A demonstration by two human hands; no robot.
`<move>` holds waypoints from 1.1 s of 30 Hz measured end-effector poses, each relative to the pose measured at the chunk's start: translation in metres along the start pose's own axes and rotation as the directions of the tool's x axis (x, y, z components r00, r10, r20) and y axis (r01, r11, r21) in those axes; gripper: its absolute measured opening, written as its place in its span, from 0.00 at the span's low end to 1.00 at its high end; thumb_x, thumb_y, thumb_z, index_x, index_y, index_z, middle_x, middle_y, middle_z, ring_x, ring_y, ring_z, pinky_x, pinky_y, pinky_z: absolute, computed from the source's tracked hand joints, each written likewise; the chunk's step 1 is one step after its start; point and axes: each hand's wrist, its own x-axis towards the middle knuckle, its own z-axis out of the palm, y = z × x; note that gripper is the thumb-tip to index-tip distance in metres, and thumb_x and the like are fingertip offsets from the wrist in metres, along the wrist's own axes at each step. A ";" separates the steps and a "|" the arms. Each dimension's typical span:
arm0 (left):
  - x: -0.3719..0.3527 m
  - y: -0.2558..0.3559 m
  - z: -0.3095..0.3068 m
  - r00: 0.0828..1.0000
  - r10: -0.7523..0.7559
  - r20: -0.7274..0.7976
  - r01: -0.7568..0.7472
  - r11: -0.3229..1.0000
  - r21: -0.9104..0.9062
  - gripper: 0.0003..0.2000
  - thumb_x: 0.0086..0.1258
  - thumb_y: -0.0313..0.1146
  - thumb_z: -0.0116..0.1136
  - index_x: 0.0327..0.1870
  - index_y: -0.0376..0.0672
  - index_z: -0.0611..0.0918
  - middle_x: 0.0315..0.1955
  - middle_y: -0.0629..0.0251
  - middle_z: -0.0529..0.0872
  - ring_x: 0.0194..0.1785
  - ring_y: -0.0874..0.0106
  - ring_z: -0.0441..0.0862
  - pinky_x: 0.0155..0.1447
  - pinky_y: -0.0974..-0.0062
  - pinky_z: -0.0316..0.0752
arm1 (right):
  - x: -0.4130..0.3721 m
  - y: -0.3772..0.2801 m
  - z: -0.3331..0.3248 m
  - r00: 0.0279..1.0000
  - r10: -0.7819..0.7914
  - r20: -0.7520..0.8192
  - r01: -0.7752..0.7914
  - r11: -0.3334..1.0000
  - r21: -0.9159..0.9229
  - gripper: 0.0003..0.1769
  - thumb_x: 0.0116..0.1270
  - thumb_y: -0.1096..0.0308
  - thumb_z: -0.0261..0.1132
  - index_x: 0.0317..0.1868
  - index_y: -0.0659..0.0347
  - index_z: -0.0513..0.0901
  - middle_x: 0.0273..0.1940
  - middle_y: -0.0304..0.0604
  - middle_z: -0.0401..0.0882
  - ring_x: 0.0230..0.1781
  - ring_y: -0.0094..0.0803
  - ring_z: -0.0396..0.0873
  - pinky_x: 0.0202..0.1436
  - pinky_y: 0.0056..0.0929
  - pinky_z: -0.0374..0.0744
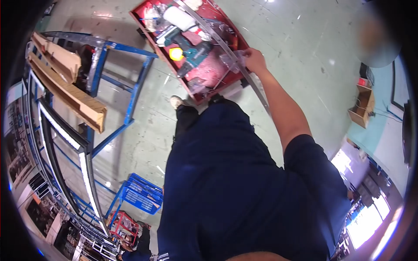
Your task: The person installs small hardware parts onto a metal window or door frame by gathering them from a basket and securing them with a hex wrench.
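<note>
My right hand reaches to the near right corner of a red cart, its fingers closed on a crumpled clear plastic bag. Beside the hand, a long metal strip lies diagonally across the cart and sticks out past its near edge. Inside the cart is a teal and black cordless drill, next to a bright yellow object. Farther back rests a white bottle with a red tip, among plastic wrapping. My left hand is out of view.
To the left stands a blue metal frame with long cardboard channels. Below it are black framed panels with white strips and a blue plastic crate. A person is at lower left. An open box is at right.
</note>
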 end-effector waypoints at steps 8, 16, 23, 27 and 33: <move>-0.021 0.064 -0.024 0.986 0.034 -0.166 -0.020 0.996 0.085 0.14 0.79 0.36 0.54 0.54 0.35 0.82 0.34 0.65 0.88 0.32 0.80 0.80 0.38 0.82 0.75 | 0.002 0.001 -0.012 0.970 -0.112 0.214 0.051 0.962 0.269 0.14 0.60 0.75 0.64 0.47 0.54 0.86 0.33 0.45 0.86 0.32 0.35 0.84 0.41 0.31 0.81; -0.002 0.134 0.001 0.974 0.217 -0.064 -0.225 0.960 -0.168 0.12 0.80 0.30 0.51 0.55 0.32 0.79 0.39 0.59 0.89 0.39 0.74 0.85 0.46 0.78 0.79 | -0.007 -0.008 -0.023 0.946 -0.268 0.181 0.322 0.840 -0.437 0.17 0.64 0.57 0.67 0.52 0.49 0.87 0.49 0.44 0.86 0.51 0.47 0.85 0.56 0.48 0.80; -0.003 0.103 0.012 0.999 -0.038 0.002 0.037 0.965 -0.261 0.12 0.78 0.34 0.57 0.54 0.35 0.82 0.43 0.62 0.88 0.43 0.75 0.84 0.48 0.78 0.79 | -0.041 -0.024 0.035 0.994 -0.029 0.101 0.068 0.907 -0.415 0.19 0.65 0.61 0.63 0.51 0.65 0.76 0.48 0.60 0.84 0.51 0.53 0.84 0.55 0.53 0.80; -0.005 0.100 0.005 0.998 -0.051 -0.023 0.047 0.989 -0.139 0.14 0.78 0.36 0.58 0.54 0.35 0.82 0.43 0.63 0.88 0.44 0.76 0.84 0.49 0.78 0.78 | -0.044 -0.020 0.037 0.992 -0.044 0.117 0.081 0.939 -0.335 0.17 0.64 0.65 0.62 0.51 0.64 0.76 0.47 0.59 0.85 0.51 0.55 0.84 0.55 0.52 0.80; -0.007 0.139 -0.011 0.999 -0.018 -0.042 0.023 0.995 0.101 0.14 0.79 0.36 0.56 0.54 0.34 0.82 0.43 0.62 0.88 0.44 0.76 0.84 0.50 0.78 0.78 | -0.037 -0.007 0.033 0.957 -0.149 0.250 0.217 0.937 -0.272 0.20 0.64 0.65 0.65 0.54 0.64 0.76 0.46 0.58 0.84 0.49 0.55 0.84 0.53 0.49 0.82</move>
